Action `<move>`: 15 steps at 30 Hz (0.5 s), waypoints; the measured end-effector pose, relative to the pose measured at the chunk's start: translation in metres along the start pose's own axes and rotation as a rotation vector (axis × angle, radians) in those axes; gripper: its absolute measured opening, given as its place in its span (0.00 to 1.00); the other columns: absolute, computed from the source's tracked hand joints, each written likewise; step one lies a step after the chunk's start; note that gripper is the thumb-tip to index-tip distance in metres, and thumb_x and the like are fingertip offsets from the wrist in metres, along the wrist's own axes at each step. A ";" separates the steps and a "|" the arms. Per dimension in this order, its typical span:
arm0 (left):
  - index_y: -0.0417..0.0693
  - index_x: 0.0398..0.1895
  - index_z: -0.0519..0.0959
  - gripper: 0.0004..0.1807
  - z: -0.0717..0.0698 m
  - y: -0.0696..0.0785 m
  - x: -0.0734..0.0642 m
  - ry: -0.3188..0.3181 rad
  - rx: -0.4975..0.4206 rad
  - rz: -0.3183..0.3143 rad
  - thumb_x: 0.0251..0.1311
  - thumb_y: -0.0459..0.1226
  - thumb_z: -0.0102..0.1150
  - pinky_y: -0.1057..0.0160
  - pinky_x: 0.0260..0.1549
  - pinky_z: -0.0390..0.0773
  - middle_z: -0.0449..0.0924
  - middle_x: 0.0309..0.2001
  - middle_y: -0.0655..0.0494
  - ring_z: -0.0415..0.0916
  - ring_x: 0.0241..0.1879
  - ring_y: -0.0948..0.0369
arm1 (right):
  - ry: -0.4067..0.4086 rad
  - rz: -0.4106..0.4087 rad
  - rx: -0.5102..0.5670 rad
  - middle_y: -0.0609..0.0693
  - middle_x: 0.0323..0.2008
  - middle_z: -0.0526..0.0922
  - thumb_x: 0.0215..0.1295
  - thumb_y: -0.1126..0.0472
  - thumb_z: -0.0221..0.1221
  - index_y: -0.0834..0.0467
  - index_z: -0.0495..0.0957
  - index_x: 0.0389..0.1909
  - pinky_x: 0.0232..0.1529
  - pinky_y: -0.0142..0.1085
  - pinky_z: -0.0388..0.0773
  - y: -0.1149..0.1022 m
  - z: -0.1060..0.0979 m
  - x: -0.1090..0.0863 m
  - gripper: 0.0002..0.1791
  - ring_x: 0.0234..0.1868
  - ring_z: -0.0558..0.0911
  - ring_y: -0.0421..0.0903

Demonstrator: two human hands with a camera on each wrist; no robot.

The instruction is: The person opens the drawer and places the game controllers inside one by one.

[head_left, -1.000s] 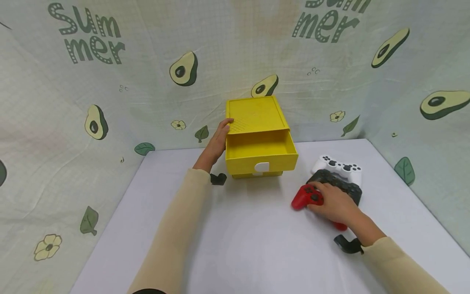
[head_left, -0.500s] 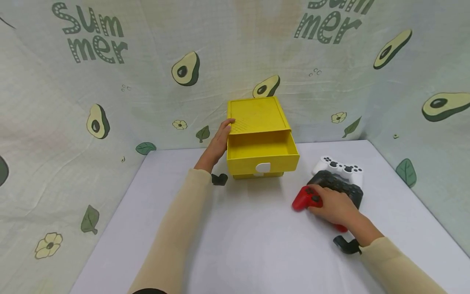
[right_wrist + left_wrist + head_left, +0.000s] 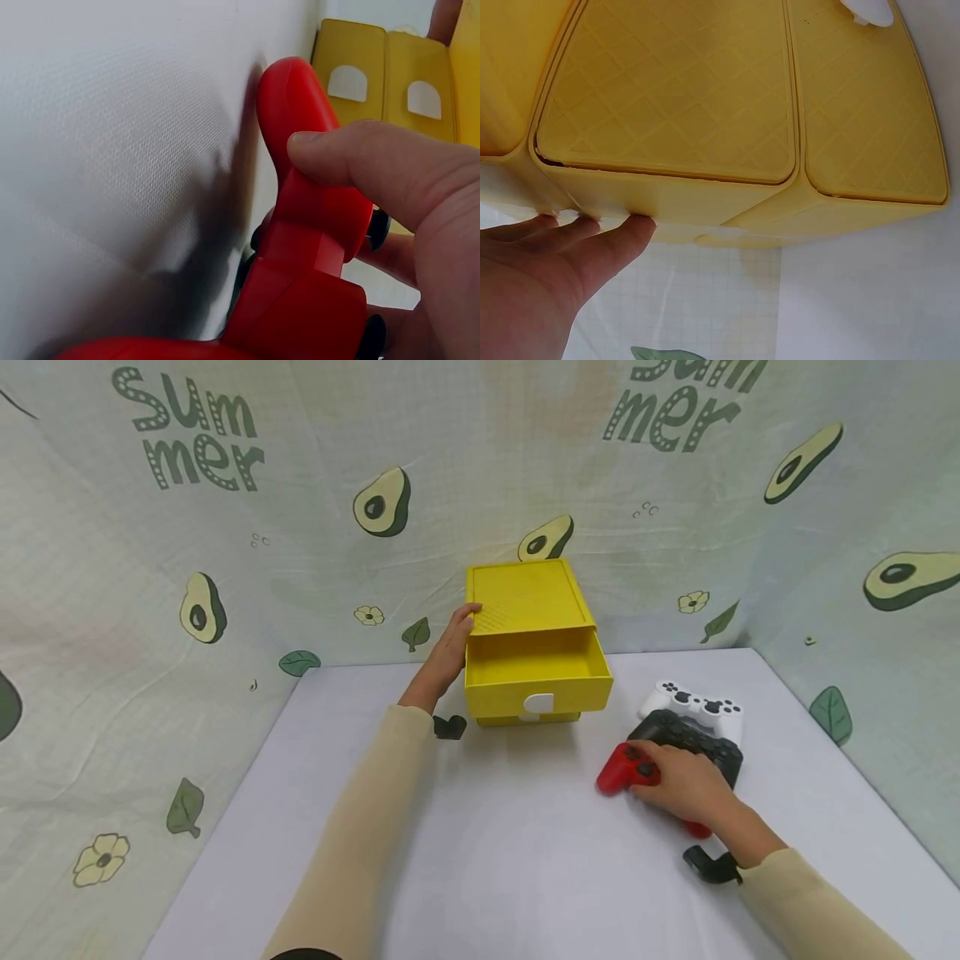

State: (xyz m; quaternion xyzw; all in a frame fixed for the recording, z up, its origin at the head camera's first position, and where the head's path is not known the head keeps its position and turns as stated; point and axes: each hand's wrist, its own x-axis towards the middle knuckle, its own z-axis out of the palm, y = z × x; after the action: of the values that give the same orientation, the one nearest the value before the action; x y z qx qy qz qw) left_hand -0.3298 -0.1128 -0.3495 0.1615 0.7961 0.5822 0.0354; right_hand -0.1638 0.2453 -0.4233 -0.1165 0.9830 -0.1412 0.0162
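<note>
A yellow drawer box (image 3: pixel 525 602) stands at the back of the white table (image 3: pixel 510 852), its top drawer (image 3: pixel 536 672) pulled out and showing nothing inside. My left hand (image 3: pixel 447 652) rests flat against the box's left side, fingers straight (image 3: pixel 592 244) along the yellow box (image 3: pixel 675 112). My right hand (image 3: pixel 686 785) grips a red game controller (image 3: pixel 626 768) on the table at the right; its thumb (image 3: pixel 367 169) and fingers curl round the red controller (image 3: pixel 307 225). A black controller (image 3: pixel 693 739) and a white controller (image 3: pixel 693 702) lie just behind it.
Avocado-print cloth (image 3: pixel 225 568) walls the table on three sides. The drawer box shows white handle tabs (image 3: pixel 537 702). Black wrist-camera mounts (image 3: pixel 448 727) sit at both wrists. Bare white tabletop stretches across the front and left.
</note>
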 end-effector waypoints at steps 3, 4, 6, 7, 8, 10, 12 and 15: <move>0.77 0.68 0.56 0.24 0.000 0.000 0.000 0.000 0.000 -0.003 0.72 0.62 0.28 0.43 0.67 0.62 0.43 0.77 0.62 0.52 0.73 0.56 | 0.008 -0.002 0.000 0.56 0.49 0.82 0.53 0.47 0.68 0.51 0.70 0.65 0.40 0.54 0.76 -0.001 -0.002 0.000 0.37 0.42 0.78 0.52; 0.77 0.68 0.56 0.24 0.000 0.000 0.000 0.000 0.000 -0.002 0.72 0.62 0.28 0.43 0.67 0.62 0.43 0.77 0.62 0.52 0.73 0.56 | 0.012 -0.005 0.000 0.56 0.49 0.82 0.53 0.47 0.68 0.51 0.70 0.65 0.39 0.53 0.77 -0.001 -0.003 0.000 0.38 0.42 0.78 0.52; 0.76 0.68 0.55 0.24 0.001 0.001 0.000 0.000 0.002 -0.003 0.72 0.61 0.28 0.43 0.68 0.61 0.43 0.77 0.62 0.52 0.73 0.56 | 0.019 -0.008 -0.001 0.57 0.49 0.82 0.53 0.47 0.69 0.51 0.69 0.65 0.37 0.51 0.78 -0.001 -0.004 0.001 0.38 0.42 0.78 0.53; 0.76 0.68 0.55 0.23 0.001 0.001 0.000 0.000 0.002 -0.002 0.72 0.61 0.28 0.43 0.68 0.61 0.43 0.77 0.61 0.52 0.73 0.55 | 0.024 -0.011 -0.002 0.57 0.50 0.82 0.53 0.47 0.69 0.51 0.69 0.65 0.36 0.51 0.79 -0.002 -0.005 0.001 0.38 0.42 0.78 0.53; 0.76 0.68 0.55 0.24 0.001 0.001 0.000 0.000 0.003 -0.001 0.72 0.61 0.28 0.43 0.68 0.61 0.43 0.77 0.61 0.52 0.73 0.55 | 0.029 -0.015 -0.002 0.57 0.50 0.82 0.53 0.47 0.69 0.51 0.69 0.66 0.36 0.51 0.79 -0.002 -0.006 0.001 0.38 0.43 0.79 0.53; 0.76 0.68 0.55 0.24 0.001 0.001 -0.001 0.001 0.009 -0.002 0.72 0.61 0.28 0.44 0.68 0.61 0.43 0.77 0.61 0.52 0.73 0.55 | 0.035 -0.019 0.002 0.57 0.50 0.82 0.53 0.47 0.69 0.51 0.69 0.66 0.36 0.52 0.79 -0.003 -0.009 0.001 0.39 0.44 0.79 0.54; 0.77 0.68 0.55 0.24 0.001 0.001 0.000 0.003 0.010 -0.003 0.72 0.62 0.28 0.44 0.68 0.61 0.43 0.77 0.62 0.53 0.72 0.55 | 0.036 -0.017 0.010 0.58 0.51 0.81 0.53 0.47 0.69 0.51 0.68 0.67 0.37 0.52 0.80 -0.004 -0.011 0.001 0.40 0.46 0.78 0.55; 0.77 0.68 0.55 0.24 0.001 0.001 0.000 0.005 0.015 -0.004 0.72 0.62 0.28 0.44 0.68 0.62 0.44 0.77 0.62 0.53 0.72 0.55 | 0.031 -0.009 0.029 0.59 0.53 0.80 0.53 0.47 0.69 0.51 0.67 0.68 0.36 0.52 0.80 -0.005 -0.015 0.002 0.41 0.48 0.77 0.56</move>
State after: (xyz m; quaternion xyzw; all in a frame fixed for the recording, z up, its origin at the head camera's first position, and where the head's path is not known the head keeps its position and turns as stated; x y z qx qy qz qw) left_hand -0.3298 -0.1118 -0.3490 0.1586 0.8008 0.5766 0.0335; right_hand -0.1656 0.2438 -0.4074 -0.1184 0.9804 -0.1574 0.0019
